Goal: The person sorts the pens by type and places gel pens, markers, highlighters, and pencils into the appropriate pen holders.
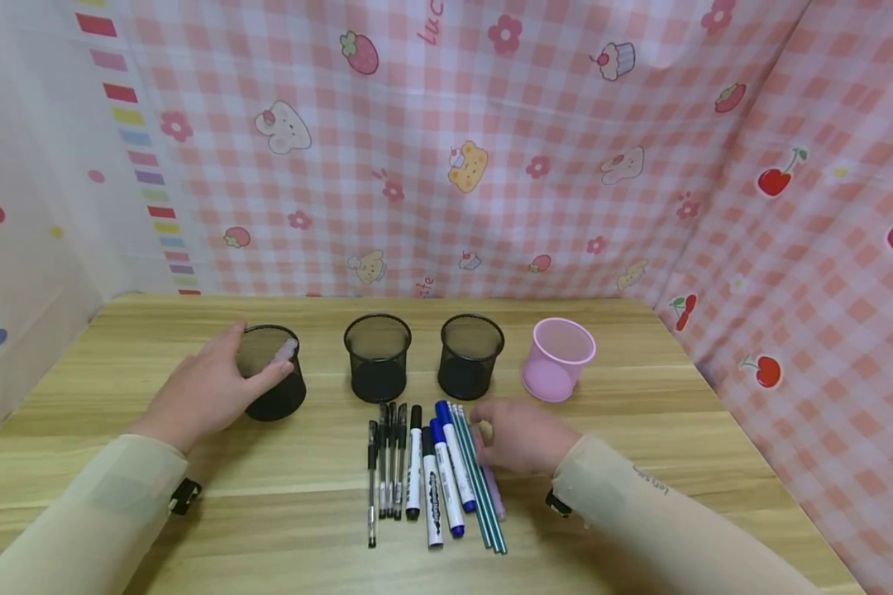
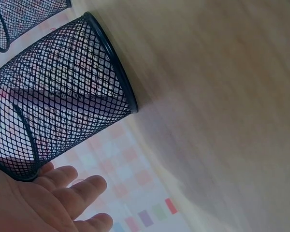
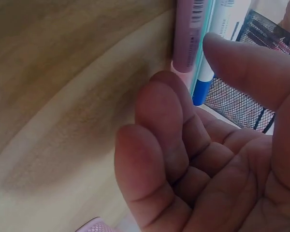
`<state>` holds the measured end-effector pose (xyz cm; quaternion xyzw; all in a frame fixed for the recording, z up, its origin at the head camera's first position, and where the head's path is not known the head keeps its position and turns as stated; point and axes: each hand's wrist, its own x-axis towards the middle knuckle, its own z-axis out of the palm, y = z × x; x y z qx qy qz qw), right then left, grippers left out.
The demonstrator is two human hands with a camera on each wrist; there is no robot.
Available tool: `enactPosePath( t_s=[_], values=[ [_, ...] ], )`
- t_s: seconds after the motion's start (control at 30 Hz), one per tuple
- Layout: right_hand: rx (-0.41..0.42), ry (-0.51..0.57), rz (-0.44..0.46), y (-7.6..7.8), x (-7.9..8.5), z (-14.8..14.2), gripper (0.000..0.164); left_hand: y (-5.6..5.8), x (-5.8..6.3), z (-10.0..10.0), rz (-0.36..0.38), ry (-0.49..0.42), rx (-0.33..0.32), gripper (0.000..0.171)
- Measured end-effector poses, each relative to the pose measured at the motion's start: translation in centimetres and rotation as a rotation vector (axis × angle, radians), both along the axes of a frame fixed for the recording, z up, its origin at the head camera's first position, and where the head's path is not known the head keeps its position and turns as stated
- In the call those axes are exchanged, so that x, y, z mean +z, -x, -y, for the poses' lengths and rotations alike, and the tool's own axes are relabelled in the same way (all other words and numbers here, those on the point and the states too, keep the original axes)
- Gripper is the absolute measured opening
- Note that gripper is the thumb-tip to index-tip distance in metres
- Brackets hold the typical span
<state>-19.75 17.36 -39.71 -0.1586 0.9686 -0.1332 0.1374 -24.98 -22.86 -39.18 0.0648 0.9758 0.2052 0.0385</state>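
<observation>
My left hand (image 1: pixel 204 384) grips the rim of the leftmost black mesh pen holder (image 1: pixel 277 402), thumb across its front and index finger at its back. The other fingers (image 2: pixel 82 191) hang loose outside that holder in the left wrist view. A pale purple marker (image 1: pixel 286 351) leans inside it. Beside the row of pens, my right hand (image 1: pixel 524 435) reaches a pink-purple marker (image 1: pixel 496 496) at the right end. Thumb and fingers stand apart around that marker's cap end in the right wrist view, and whether they touch it is unclear.
Two black mesh holders (image 1: pixel 379 376) and a pink holder (image 1: pixel 551 376) stand behind the pens. Left of the marker lie teal pencils (image 1: pixel 484 504), blue markers (image 1: pixel 446 479), black markers (image 1: pixel 414 463) and several black gel pens (image 1: pixel 383 467). A checked curtain (image 1: pixel 432 107) hangs behind the table.
</observation>
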Motion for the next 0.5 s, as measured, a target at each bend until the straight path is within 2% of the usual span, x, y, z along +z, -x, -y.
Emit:
enactPosePath(
  t_s=[0.17, 0.37, 0.5],
  values=[
    [-0.012, -0.009, 0.003, -0.03, -0.12, 0.01, 0.049, 0.00, -0.04, -0.03, -0.005, 0.005, 0.001, 0.120],
    [-0.036, -0.019, 0.021, 0.02, -0.36, -0.17, 0.038, -0.02, -0.13, 0.04, -0.008, -0.001, 0.003, 0.120],
    [-0.046, -0.015, 0.022, -0.02, -0.53, -0.28, 0.042, -0.11, -0.13, 0.03, -0.008, -0.008, 0.005, 0.120]
  ],
)
